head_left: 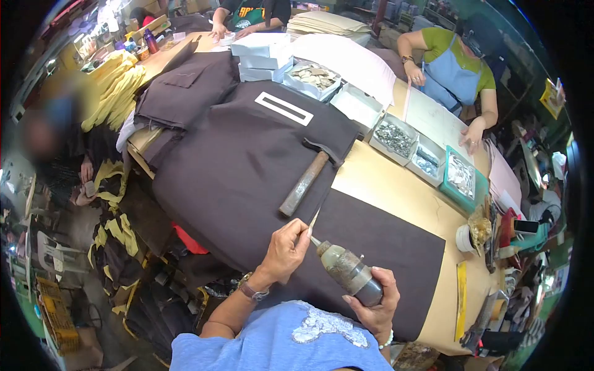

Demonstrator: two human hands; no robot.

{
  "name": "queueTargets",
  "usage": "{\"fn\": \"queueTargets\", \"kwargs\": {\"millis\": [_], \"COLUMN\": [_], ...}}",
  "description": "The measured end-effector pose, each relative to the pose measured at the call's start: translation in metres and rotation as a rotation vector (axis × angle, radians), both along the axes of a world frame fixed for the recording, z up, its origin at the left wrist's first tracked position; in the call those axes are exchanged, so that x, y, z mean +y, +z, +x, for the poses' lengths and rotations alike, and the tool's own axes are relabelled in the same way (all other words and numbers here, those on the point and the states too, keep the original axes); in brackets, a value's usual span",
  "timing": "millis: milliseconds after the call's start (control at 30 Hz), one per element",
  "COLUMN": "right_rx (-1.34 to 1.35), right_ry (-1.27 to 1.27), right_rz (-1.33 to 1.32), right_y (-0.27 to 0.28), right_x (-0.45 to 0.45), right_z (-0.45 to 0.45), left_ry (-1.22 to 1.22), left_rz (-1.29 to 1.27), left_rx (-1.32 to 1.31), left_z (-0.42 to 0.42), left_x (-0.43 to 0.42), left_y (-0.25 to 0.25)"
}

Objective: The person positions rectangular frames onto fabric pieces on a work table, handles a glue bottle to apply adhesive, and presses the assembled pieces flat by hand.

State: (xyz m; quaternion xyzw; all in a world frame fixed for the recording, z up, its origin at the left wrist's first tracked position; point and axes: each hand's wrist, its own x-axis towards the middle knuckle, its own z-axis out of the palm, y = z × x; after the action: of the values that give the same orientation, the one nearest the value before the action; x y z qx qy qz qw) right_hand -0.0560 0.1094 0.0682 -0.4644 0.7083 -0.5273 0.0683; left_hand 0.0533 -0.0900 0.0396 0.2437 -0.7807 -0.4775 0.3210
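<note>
My right hand [378, 304] is wrapped round a squeeze bottle [349, 271], held tilted. The bottle has a narrow tip and a stained, light upper part; dark contents show lower down. Close to the tip, my left hand [288, 248] is closed in a pinch on a thin, pale, pointed strip [315, 217]; its kind is unclear. Under both hands lies a dark brown fabric panel [383, 247]. To the left spreads a larger pile of dark fabric [216, 167]. A hammer [304, 183] with a worn handle rests on it, beyond my left hand.
A white rectangular frame [284, 108] lies on the fabric. Boxes of small metal parts [394, 137] and a teal tray [461, 176] line the table [377, 185]. At right are a yellow ruler [461, 300] and a tape roll [465, 238]. A co-worker in a blue apron [448, 77] works opposite.
</note>
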Motion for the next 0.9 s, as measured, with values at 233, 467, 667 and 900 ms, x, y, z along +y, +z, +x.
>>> {"fn": "queueTargets", "kwargs": {"millis": [233, 467, 667, 900], "right_rx": [0.008, -0.491, -0.649, -0.075], "right_ry": [0.031, -0.041, 0.064, 0.081], "right_rz": [-0.046, -0.165, -0.196, -0.065], "right_y": [-0.003, -0.02, -0.017, -0.006], "right_x": [-0.006, 0.004, 0.002, -0.006], "right_z": [0.003, 0.009, 0.011, 0.008], "left_ry": [-0.056, -0.081, -0.193, -0.093], "left_rz": [0.818, 0.7, 0.691, 0.763], "left_rx": [0.509, 0.603, 0.352, 0.236], "left_z": [0.007, 0.039, 0.034, 0.031], "left_x": [-0.013, -0.035, -0.006, -0.003], "left_y": [-0.009, -0.008, 0.006, 0.012]}}
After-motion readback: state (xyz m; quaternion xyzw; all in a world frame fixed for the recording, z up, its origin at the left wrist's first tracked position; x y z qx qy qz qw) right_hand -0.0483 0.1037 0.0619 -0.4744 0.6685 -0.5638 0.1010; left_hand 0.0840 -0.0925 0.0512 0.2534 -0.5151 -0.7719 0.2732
